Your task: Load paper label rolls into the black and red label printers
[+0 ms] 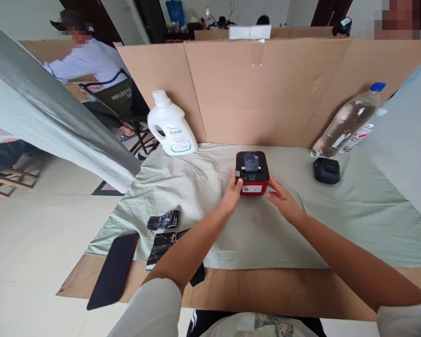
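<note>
A small black-and-red box-shaped device [252, 174], which looks like a label printer, stands on the cloth in front of me. A dark strip [251, 161] lies over its black top, and a white label shows on its red front. My left hand [232, 193] grips the left side, with the thumb at the front corner. On the other side, my right hand [284, 200] has its fingers stretched out and apart, the fingertips at the right edge. Whether they press on it I cannot tell.
A white jug [173, 126] stands back left; a large clear bottle [347, 121] leans back right near a black case [327, 171]. Black film pieces [163, 220] and a dark phone-like slab [114, 271] lie front left. Cardboard [259, 93] walls the back; a person sits beyond, left.
</note>
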`<act>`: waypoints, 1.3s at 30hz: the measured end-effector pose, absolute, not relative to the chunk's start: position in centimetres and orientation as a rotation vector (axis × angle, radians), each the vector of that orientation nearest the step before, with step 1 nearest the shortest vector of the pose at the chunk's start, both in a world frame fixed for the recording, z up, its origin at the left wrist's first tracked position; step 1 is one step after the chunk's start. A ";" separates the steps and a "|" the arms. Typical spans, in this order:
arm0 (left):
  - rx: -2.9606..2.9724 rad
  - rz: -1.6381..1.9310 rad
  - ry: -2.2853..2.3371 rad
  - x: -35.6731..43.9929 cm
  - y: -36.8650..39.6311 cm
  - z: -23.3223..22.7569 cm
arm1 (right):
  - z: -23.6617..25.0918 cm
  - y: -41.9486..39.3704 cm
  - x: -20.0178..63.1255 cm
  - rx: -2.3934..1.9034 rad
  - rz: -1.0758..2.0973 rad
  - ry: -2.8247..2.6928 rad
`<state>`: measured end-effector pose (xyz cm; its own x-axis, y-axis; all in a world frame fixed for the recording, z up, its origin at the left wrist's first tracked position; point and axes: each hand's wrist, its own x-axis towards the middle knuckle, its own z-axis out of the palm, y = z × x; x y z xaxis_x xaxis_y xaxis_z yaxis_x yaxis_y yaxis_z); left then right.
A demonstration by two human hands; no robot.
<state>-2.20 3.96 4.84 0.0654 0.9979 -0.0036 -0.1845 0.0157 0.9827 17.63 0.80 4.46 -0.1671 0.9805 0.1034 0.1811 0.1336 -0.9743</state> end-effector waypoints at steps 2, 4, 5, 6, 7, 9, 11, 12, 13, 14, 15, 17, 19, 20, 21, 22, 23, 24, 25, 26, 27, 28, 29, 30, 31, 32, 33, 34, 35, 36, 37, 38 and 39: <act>1.148 1.151 1.065 -0.6 0.5 4.1 | 3.7 -3.2 19.7 -1.218 1.143 -1.516; 1.203 1.078 1.109 0.3 -3.0 3.5 | 3.0 -7.1 21.0 -1.262 1.141 -1.485; 1.228 1.049 1.131 0.5 -4.6 3.3 | 2.7 -8.9 21.3 -1.281 1.132 -1.469; 1.248 1.022 1.152 0.7 -6.2 3.2 | 2.4 -10.6 21.5 -1.298 1.120 -1.456; 1.265 1.001 1.169 0.8 -7.5 3.2 | 2.3 -12.1 21.5 -1.309 1.106 -1.445; 1.290 0.978 1.197 0.8 -9.7 3.2 | 2.3 -14.6 21.1 -1.324 1.083 -1.425; 1.308 0.955 1.213 0.7 -11.4 3.3 | 2.5 -16.4 20.6 -1.340 1.074 -1.403; 1.315 0.944 1.216 0.5 -12.0 3.4 | 2.5 -17.1 20.3 -1.346 1.073 -1.397; 1.321 0.932 1.217 0.4 -12.5 3.4 | 2.6 -17.7 20.1 -1.350 1.067 -1.396; 1.327 0.921 1.216 0.2 -12.9 3.4 | 2.6 -18.2 19.9 -1.352 1.055 -1.400; 1.333 0.917 1.213 0.0 -13.2 3.4 | 2.6 -18.4 19.7 -1.354 1.033 -1.402; 1.342 0.932 1.202 -0.2 -13.5 3.3 | 2.7 -18.5 19.6 -1.366 0.979 -1.407; 1.337 0.960 1.174 -0.4 -13.4 3.0 | 2.8 -18.0 19.7 -1.386 0.923 -1.425; 1.328 0.974 1.152 -0.5 -13.3 2.9 | 2.9 -17.5 19.8 -1.399 0.889 -1.439; 1.313 0.986 1.131 -0.6 -13.0 2.8 | 2.9 -17.0 19.9 -1.415 0.850 -1.452; 1.296 1.000 1.117 -0.6 -12.7 2.7 | 3.0 -16.3 20.1 -1.431 0.803 -1.459; 1.278 1.020 1.113 -0.7 -12.3 2.6 | 3.1 -15.6 20.2 -1.446 0.755 -1.457; 1.263 1.045 1.117 -0.9 -11.8 2.6 | 3.1 -14.9 20.3 -1.455 0.709 -1.452; 1.254 1.069 1.125 -1.0 -11.2 2.6 | 3.2 -14.1 20.4 -1.455 0.667 -1.452; 1.257 1.086 1.128 -1.1 -10.5 2.7 | 3.3 -13.3 20.4 -1.449 0.633 -1.460; 1.271 1.093 1.121 -1.2 -9.7 2.7 | 3.4 -12.4 20.4 -1.437 0.608 -1.477; 1.297 1.085 1.100 -1.4 -8.9 2.8 | 3.5 -11.6 20.4 -1.421 0.593 -1.503; 1.326 1.068 1.065 -1.5 -8.1 2.8 | 3.6 -10.9 20.4 -1.401 0.591 -1.534; 1.352 1.046 1.020 -1.5 -7.3 2.8 | 3.7 -10.2 20.3 -1.375 0.596 -1.562; 1.367 1.027 0.973 -1.6 -6.6 2.8 | 3.7 -9.6 20.2 -1.340 0.606 -1.580; 1.367 1.014 0.929 -1.6 -6.0 2.7 | 3.8 -9.2 20.1 -1.301 0.619 -1.589; 1.351 1.010 0.889 -1.5 -5.6 2.5 | 3.8 -8.9 20.0 -1.264 0.633 -1.594; 1.325 1.013 0.855 -1.5 -5.3 2.3 | 3.8 -8.8 19.9 -1.234 0.646 -1.597; 1.293 1.021 0.831 -1.4 -5.1 2.1 | 3.8 -8.7 19.7 -1.216 0.657 -1.600; 1.262 1.029 0.814 -1.4 -5.0 2.0 | 3.7 -8.8 19.6 -1.209 0.666 -1.605; 1.235 1.039 0.804 -1.3 -5.0 1.9 | 3.6 -9.0 19.4 -1.210 0.673 -1.612; 1.212 1.048 0.800 -1.3 -5.0 1.9 | 3.5 -9.2 19.2 -1.214 0.671 -1.614; 1.194 1.053 0.803 -1.2 -5.0 2.0 | 3.3 -9.4 19.0 -1.217 0.662 -1.611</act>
